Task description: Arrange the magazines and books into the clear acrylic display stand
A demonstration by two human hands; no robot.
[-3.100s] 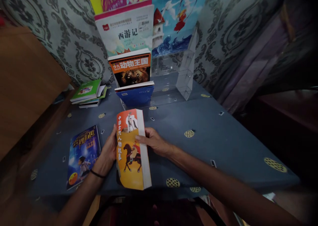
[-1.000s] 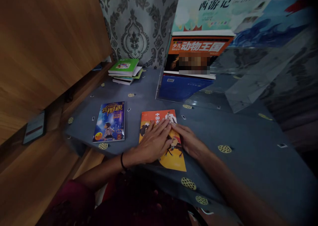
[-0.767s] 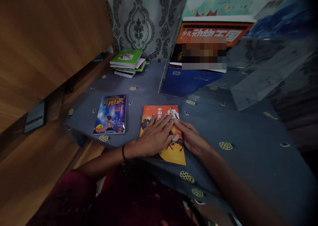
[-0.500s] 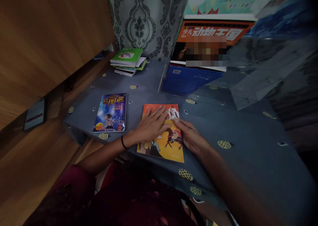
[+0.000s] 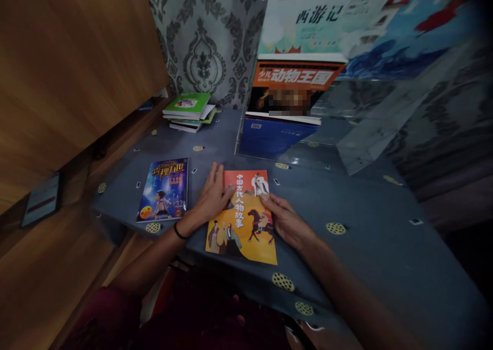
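Between the right hand, clasping one edge, and the left hand, thumb on the cover, its grip unclear, lies the orange-yellow book; leftward, a blue book; beyond, a clear rack.

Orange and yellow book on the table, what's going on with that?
A person's left hand and right hand are at opposite sides of the orange and yellow book, both touching it. It lies closed on the blue-gray tablecloth, near the front edge. A blue book lies to its left, a stack of books farther back, and a clear stand holds others.
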